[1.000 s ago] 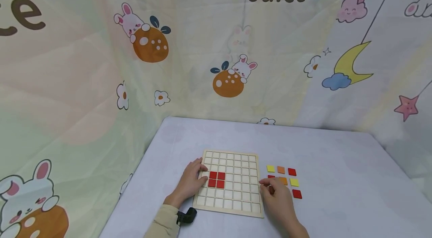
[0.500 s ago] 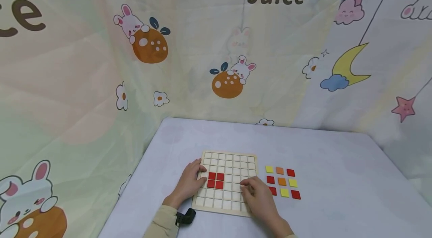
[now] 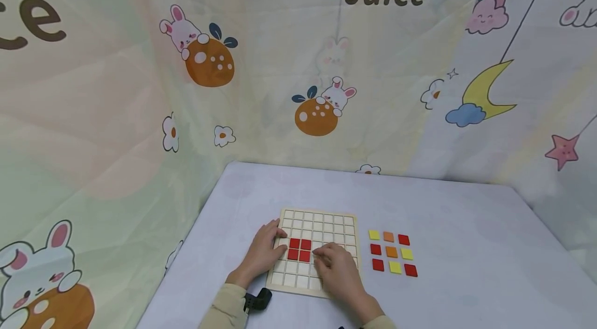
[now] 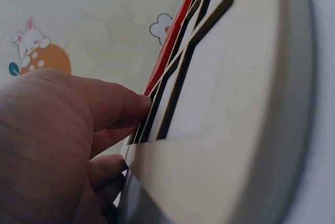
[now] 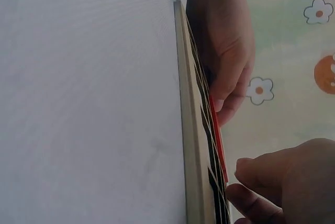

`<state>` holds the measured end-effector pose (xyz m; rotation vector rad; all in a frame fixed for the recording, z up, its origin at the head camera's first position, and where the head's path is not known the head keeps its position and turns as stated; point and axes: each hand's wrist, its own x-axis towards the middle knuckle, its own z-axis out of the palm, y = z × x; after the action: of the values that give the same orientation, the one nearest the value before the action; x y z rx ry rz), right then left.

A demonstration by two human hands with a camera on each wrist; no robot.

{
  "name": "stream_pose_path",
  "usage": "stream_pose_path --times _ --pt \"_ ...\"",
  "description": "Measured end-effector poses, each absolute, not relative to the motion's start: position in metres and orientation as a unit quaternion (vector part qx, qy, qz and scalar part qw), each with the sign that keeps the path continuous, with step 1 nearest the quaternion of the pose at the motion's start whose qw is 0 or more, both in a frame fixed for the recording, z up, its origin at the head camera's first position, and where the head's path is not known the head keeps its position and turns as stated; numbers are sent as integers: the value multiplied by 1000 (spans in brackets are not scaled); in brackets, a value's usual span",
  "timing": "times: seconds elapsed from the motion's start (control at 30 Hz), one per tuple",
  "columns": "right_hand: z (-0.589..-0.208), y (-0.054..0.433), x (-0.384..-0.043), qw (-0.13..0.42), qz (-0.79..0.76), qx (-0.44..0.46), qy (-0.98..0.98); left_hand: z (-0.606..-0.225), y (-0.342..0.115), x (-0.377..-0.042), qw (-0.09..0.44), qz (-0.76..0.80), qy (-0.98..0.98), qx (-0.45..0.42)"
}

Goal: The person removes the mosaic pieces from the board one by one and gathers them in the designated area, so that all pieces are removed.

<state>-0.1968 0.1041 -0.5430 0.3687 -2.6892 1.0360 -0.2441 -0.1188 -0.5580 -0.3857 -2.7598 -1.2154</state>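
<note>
A light wooden grid board (image 3: pixel 336 224) lies on the table, its cells outlined by narrow ridges. Several red square tiles (image 3: pixel 300 249) form a block in its left half. My left hand (image 3: pixel 262 250) rests at the board's left edge, thumb and index finger extended over the frame. The left wrist view shows these fingers (image 4: pixel 137 103) touching the board. My right hand (image 3: pixel 337 269) is over the board, thumb and index finger drawn together just right of the red tiles. In the right wrist view its fingertips (image 5: pixel 238 185) are near the surface; anything between them is not visible.
Right of the board, loose yellow (image 3: pixel 395 267), orange (image 3: pixel 392 252) and red tiles (image 3: pixel 410 270) lie in three rows on the white-covered table (image 3: pixel 466 246). A black device (image 3: pixel 258 300) sits at my left wrist. A printed curtain (image 3: pixel 261 127) stands behind.
My right hand has moved left, from beside the loose tiles across the board to the red block, uncovering the loose tiles. The left hand stays at the board's left edge.
</note>
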Motion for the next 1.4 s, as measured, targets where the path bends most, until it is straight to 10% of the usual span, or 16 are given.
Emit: stream_pose_path --times 1.4 --pt "-551 78 -202 154 320 103 -929 -554 -118 -243 45 -397 -908 -124"
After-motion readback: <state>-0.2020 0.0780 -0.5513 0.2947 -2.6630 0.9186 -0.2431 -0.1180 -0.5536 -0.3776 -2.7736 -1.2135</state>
